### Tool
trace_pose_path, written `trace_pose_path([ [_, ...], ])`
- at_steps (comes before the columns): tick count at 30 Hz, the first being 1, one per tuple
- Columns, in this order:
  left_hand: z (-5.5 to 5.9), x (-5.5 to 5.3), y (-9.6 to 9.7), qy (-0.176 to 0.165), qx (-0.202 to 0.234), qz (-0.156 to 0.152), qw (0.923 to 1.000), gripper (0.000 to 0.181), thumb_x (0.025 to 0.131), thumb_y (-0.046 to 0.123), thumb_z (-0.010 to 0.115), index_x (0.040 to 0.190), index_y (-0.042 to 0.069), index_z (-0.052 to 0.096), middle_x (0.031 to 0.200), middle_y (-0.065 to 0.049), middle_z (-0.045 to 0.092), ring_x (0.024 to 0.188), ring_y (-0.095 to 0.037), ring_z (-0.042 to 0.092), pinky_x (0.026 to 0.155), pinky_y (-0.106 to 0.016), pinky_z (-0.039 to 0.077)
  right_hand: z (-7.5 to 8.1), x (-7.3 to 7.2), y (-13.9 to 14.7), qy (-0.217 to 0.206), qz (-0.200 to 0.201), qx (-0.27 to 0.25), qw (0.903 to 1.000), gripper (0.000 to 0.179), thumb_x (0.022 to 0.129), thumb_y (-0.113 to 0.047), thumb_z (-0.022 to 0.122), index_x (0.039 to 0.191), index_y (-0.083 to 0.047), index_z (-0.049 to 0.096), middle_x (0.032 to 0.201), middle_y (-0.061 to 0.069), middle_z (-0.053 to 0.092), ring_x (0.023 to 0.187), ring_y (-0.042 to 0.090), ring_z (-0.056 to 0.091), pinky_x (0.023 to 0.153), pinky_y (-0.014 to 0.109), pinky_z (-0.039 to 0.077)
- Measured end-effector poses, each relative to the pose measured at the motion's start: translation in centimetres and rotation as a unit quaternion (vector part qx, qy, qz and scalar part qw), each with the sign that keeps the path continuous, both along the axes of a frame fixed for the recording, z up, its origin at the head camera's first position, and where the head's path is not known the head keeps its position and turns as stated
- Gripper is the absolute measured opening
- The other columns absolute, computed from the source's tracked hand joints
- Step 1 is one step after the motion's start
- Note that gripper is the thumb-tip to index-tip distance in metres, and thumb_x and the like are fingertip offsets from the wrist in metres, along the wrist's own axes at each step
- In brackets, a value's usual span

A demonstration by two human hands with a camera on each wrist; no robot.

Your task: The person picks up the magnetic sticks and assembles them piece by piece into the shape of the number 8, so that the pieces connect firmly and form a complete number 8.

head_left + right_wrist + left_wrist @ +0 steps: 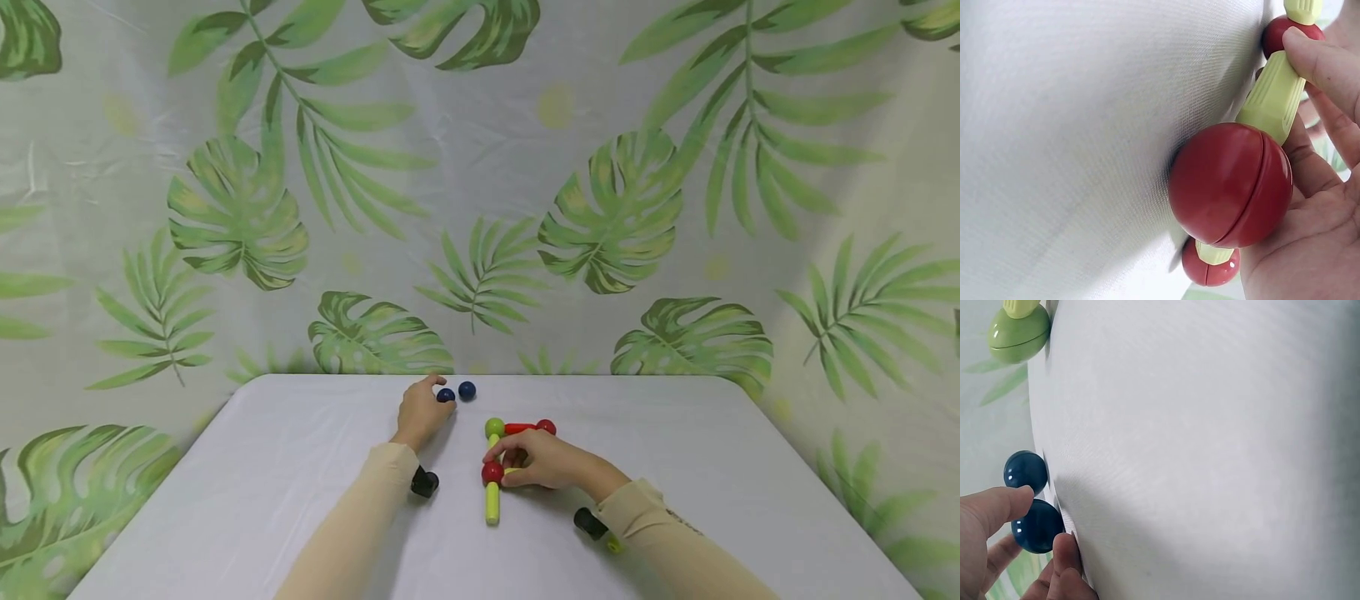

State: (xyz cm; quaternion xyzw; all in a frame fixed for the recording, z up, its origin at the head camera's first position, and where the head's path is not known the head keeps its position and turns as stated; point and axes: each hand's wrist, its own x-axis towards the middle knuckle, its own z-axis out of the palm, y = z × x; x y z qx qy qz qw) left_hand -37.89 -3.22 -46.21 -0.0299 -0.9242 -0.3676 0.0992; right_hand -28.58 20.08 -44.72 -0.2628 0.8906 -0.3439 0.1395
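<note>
My left hand [423, 412] reaches to the table's far side and holds a dark blue ball [1038, 526] between thumb and fingers. A second blue ball [467, 391] sits just right of it. My right hand [551, 458] grips a ball-and-rod construction toy, its thumb where a yellow-green rod [1272, 94] meets a red ball [492, 473]. A larger-looking red ball [1229, 184] at the rod's other end lies near the palm, hidden from the head view. Another yellow-green rod [492, 504] points towards me from the gripped red ball.
Beyond the right hand, a green ball [495, 427] joins a red rod [519, 428] to another red ball [546, 427]. A yellow-green piece [614, 546] shows by the right wrist's black camera [589, 523]. The white table [300, 467] backs onto a leaf-patterned curtain [480, 183].
</note>
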Motion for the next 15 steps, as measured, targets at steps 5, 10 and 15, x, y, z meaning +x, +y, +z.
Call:
trace_pose_path([
  [5,0.11,0.04,0.07,-0.007,0.003,0.006,1.0000,0.045,0.091,0.017,0.080,0.134,0.009,0.071,0.127,-0.021,0.074,0.112,-0.037,0.070,0.095,-0.053,0.056,-0.02,0.05,0.00,0.001,-0.004,0.003,1.0000,0.031,0.095,-0.010,0.081,0.124,-0.020,0.077,0.096,-0.004,0.067,0.089,0.015,0.060,0.079,0.025,0.051],
  [10,0.10,0.18,0.17,-0.007,0.002,0.008,0.9999,0.042,0.090,0.018,0.082,0.131,0.010,0.072,0.121,-0.019,0.076,0.109,-0.036,0.071,0.092,-0.052,0.057,0.07,0.14,0.01,0.005,0.000,0.004,1.0000,0.031,0.096,-0.011,0.081,0.125,-0.019,0.077,0.097,-0.004,0.067,0.089,0.014,0.060,0.080,0.024,0.051],
  [15,0.02,0.24,0.28,0.000,-0.003,0.008,1.0000,0.042,0.088,0.017,0.083,0.129,0.011,0.073,0.118,-0.019,0.076,0.107,-0.037,0.072,0.090,-0.052,0.058,0.14,0.22,-0.01,-0.002,-0.001,-0.001,1.0000,0.031,0.096,-0.010,0.081,0.125,-0.019,0.077,0.097,-0.003,0.066,0.090,0.015,0.060,0.079,0.024,0.051],
])
